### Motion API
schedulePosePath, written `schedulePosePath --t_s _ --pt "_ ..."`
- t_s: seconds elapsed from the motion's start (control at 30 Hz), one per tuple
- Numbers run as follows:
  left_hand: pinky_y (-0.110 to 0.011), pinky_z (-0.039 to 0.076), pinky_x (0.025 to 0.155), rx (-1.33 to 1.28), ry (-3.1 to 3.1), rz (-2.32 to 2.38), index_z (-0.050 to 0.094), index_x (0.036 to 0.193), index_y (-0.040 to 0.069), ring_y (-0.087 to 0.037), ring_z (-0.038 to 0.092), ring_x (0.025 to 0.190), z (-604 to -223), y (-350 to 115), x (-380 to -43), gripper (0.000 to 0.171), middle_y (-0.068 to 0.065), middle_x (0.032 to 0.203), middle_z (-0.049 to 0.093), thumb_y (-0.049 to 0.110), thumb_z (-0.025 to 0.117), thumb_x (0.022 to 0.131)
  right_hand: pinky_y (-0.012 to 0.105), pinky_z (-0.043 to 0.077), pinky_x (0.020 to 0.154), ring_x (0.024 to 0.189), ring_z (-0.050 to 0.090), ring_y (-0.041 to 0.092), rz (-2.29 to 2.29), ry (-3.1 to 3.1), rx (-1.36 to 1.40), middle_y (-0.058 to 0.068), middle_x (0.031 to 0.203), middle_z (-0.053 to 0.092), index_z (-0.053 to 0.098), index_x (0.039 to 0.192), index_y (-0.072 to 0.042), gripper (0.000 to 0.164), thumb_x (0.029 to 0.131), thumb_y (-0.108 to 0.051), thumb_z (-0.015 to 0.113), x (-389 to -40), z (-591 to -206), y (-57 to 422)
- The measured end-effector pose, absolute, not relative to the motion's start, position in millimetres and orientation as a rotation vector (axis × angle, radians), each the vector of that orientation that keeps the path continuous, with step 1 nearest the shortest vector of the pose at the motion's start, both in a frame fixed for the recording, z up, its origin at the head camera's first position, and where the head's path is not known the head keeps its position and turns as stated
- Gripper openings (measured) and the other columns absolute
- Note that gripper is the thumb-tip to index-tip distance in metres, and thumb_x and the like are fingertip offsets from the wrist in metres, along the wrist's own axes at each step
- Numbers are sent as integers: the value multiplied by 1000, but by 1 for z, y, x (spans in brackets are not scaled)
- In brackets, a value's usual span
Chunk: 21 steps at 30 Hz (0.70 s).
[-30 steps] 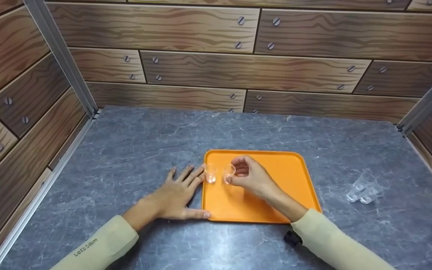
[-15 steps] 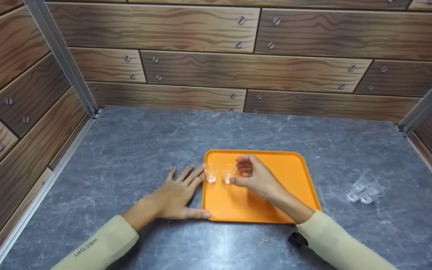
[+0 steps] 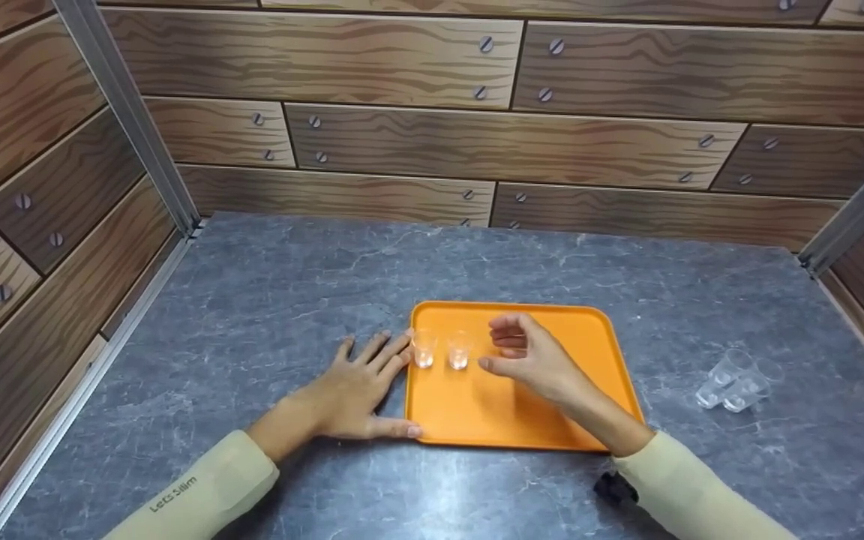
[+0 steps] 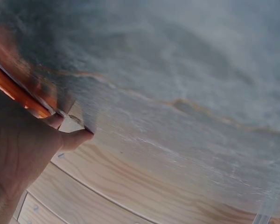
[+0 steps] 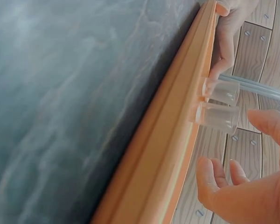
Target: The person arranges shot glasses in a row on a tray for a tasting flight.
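Two small clear cups stand upright side by side on the orange tray (image 3: 522, 420), near its left edge: a left cup (image 3: 424, 351) and a right cup (image 3: 459, 351). My right hand (image 3: 541, 364) hovers over the tray just right of the right cup, thumb and fingers apart with nothing between them; the right wrist view shows a gap between this hand (image 5: 252, 177) and the nearer cup (image 5: 218, 116). Flat on the table, my left hand (image 3: 349, 397) has its fingers spread, with thumb and a fingertip touching the tray's left rim.
Several more clear cups (image 3: 736, 381) stand close together on the grey marbled table (image 3: 312, 262), right of the tray. Wood-patterned panels (image 3: 402, 142) enclose the back and sides, with metal posts at the corners.
My right hand has let go of the right cup and drawn away to the right, its fingers now apart from it. The cup stays standing on the tray. My left hand has not moved.
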State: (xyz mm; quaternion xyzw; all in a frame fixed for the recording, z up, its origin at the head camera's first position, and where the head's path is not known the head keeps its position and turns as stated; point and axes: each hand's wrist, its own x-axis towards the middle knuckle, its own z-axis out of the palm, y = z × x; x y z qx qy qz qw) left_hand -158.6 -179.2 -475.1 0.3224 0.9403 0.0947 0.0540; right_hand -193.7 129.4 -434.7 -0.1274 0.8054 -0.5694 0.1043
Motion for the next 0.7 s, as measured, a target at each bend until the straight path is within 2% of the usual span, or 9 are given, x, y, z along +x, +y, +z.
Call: schedulePosePath --t_s 0.33,0.7 --pt "-81 17 119 975 2844 303 23 174 8 -46 16 163 -475 -181 -159 114 -9 183 6 87 50 97 54 43 118 134 59 42 -1659 2371 -327 26 143 61 57 141 7 58 93 -7 86 -194 -438 145" --pt "-81 16 119 972 2844 304 23 174 9 -47 17 162 -474 -181 -159 114 -9 183 6 87 50 97 54 45 116 131 61 42 -1660 2421 -318 27 142 61 57 140 8 55 95 -7 84 -191 -439 165"
